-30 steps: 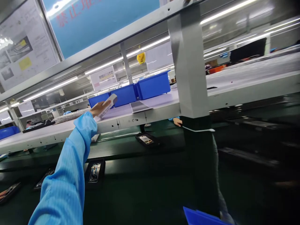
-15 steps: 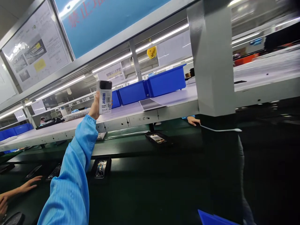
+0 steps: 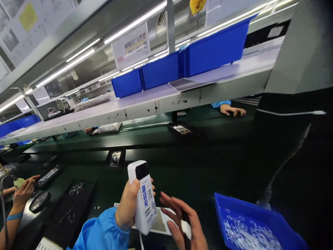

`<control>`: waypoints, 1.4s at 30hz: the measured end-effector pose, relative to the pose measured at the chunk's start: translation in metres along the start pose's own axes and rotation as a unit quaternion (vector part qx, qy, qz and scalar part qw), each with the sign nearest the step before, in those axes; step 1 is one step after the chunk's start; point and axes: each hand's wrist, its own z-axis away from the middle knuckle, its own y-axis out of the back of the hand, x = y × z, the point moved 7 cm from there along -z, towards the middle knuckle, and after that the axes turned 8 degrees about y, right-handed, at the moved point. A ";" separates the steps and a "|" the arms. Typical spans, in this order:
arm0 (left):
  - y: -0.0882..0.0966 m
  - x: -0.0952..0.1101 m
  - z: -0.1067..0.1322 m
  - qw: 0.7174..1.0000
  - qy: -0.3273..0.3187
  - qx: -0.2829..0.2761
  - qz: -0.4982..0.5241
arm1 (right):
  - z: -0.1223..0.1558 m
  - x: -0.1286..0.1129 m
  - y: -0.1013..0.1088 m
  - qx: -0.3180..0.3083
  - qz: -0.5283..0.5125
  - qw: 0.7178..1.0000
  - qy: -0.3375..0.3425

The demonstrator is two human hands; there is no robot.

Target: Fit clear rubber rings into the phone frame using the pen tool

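My left hand (image 3: pixel 127 205), in a blue sleeve, is wrapped round a white power bank (image 3: pixel 145 201) with a dark upper end and a printed label. A white cable (image 3: pixel 141 240) runs down beneath it. My right hand (image 3: pixel 182 222) is just to its right, fingers spread and apart from it. A small white patch shows by its palm; I cannot make out what it is. Behind both hands lies a flat pale panel (image 3: pixel 161 222), partly covered.
A blue bin (image 3: pixel 221 222) of small clear rings stands at right. Black trays with opened phones (image 3: pixel 114 158) (image 3: pixel 182 130) lie further back. At left are a parts tray (image 3: pixel 85 199), a round dish (image 3: pixel 39 202) and another person's hands (image 3: pixel 23 192). Another hand (image 3: pixel 232 109) rests beneath the shelf (image 3: pixel 145 107).
My left hand has come down and closer with the power bank, from shelf height to above the bench. My right hand has come into view beside it. The view has tilted down.
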 end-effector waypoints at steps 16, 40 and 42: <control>0.027 -0.070 -0.008 0.980 0.098 0.074 0.158 | 0.000 -0.016 -0.037 -0.065 0.070 0.995 -0.024; 0.026 -0.050 -0.015 0.961 0.085 -0.059 0.258 | 0.011 -0.044 -0.046 -0.099 0.137 0.980 0.101; 0.026 -0.050 -0.015 0.958 0.084 -0.067 0.264 | 0.012 -0.043 -0.045 -0.097 0.139 0.981 0.098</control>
